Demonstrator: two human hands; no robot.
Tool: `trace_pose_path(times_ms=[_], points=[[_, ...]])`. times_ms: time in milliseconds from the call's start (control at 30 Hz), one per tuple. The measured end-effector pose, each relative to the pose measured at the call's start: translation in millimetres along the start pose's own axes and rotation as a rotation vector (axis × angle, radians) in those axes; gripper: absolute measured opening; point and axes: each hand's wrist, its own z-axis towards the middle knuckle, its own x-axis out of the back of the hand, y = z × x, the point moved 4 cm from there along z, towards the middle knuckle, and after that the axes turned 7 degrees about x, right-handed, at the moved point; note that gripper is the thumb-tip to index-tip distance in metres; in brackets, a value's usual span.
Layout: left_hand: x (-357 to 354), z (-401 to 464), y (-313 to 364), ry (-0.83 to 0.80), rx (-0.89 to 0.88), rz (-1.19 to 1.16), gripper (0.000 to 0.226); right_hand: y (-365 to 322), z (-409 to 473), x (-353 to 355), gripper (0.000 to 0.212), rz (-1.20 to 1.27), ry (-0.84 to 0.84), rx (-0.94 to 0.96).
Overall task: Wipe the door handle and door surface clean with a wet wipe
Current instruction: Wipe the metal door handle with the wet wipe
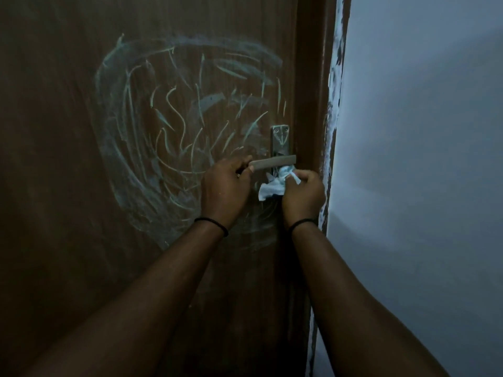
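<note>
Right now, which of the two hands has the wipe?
The right hand, nearest the wall, pinches the crumpled wet wipe under the door handle; the left hand grips the handle's free end.

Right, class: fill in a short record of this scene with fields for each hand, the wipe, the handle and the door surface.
left hand: grips the free end of the door handle
right hand: presses the wet wipe by the handle's base
wet wipe: crumpled, white
door: brown, pale chalky scribbles not yet wiped

Door frame (313, 104) and wall (422, 131) crowd the handle's (275, 162) right.
</note>
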Motion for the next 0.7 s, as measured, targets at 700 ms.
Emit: trace_pose_path(times_ms=[700], points=[[-0.3,-0.7,-6.7,-0.041,0.036,-0.084,0.028,9.1,-13.0,-30.1,0.02,-0.151,-0.087,0.234]])
